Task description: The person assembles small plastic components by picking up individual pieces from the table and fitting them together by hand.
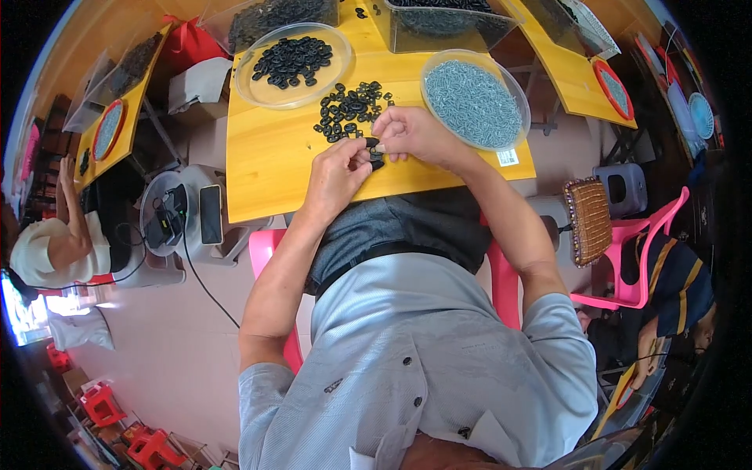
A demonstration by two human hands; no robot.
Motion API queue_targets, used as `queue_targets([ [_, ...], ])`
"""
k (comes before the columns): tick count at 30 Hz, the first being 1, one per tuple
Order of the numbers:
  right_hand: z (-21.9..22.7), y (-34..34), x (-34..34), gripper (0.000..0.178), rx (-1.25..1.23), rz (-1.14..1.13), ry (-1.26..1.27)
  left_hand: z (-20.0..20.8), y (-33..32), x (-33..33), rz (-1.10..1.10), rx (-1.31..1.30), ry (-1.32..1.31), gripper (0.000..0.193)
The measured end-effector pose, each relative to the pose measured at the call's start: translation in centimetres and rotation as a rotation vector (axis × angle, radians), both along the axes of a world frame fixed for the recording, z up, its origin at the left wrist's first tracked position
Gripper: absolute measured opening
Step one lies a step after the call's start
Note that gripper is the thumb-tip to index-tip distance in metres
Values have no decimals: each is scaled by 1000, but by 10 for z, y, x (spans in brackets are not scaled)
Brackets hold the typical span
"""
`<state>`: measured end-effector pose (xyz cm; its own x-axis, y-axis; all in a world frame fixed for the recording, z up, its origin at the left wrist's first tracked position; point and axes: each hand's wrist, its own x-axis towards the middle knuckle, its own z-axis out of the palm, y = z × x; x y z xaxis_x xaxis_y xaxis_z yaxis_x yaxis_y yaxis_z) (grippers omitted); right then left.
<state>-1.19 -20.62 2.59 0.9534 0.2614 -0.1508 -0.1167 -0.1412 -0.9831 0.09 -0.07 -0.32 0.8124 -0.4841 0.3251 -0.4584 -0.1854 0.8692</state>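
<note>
My left hand (338, 174) is closed in a pinch over the yellow table (270, 184), close to its front edge. Between its fingers is a small black part (377, 157), partly hidden by the fingertips. Black also shows at the left fingertips, but whether it is finger covers or the part I cannot tell. My right hand (411, 135) meets it from the right, thumb and fingers pinched together at the part. Whatever the right fingers hold is too small to make out. Just beyond both hands lies a loose pile of black oval pieces with holes (345, 110).
A clear round tub of black pieces (247, 84) stands at the back left. Small silvery metal pins or screws (474, 102) fill a round tub at right. Clear bins (450, 33) line the far edge. Another person (63, 243) sits left; a pink chair (646, 258) stands right.
</note>
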Motion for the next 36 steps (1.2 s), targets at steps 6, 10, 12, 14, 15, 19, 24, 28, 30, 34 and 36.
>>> queue_targets([
  [6, -5, 5, -1, 17, 47, -22, 4, 4, 1, -1, 3, 67, -66, 24],
  [10, -5, 7, -2, 17, 34, -26, 22, 5, 1, -2, 0, 93, -119, 21],
  [12, -4, 7, -3, 16, 39, -23, 24, 4, 2, -2, -5, 107, -130, 21],
  [14, -4, 7, -2, 16, 47, -22, 21, 4, 2, -2, -11, 120, -143, 21],
  [15, -5, 7, -2, 16, 55, -23, 20, 4, 2, -2, -3, 120, -134, 20],
  [19, -9, 8, 1, 15, 55, -30, 5, 5, 3, 0, 12, 149, -157, 21],
  [24, -6, 10, 5, 15, 28, -7, -8, 6, 4, -2, 58, 153, -206, 18],
  [28, -9, 10, 0, 14, 50, -9, -5, 6, 5, -4, 60, 174, -217, 17],
  [30, -8, 11, -3, 14, 25, -23, -3, 7, 6, -6, 55, 172, -226, 14],
  [34, -8, 11, -8, 13, 36, -24, 9, 9, 6, -10, 45, 191, -222, 15],
  [36, -8, 11, -8, 13, 35, -27, 7, 9, 5, -12, 41, 166, -185, 15],
])
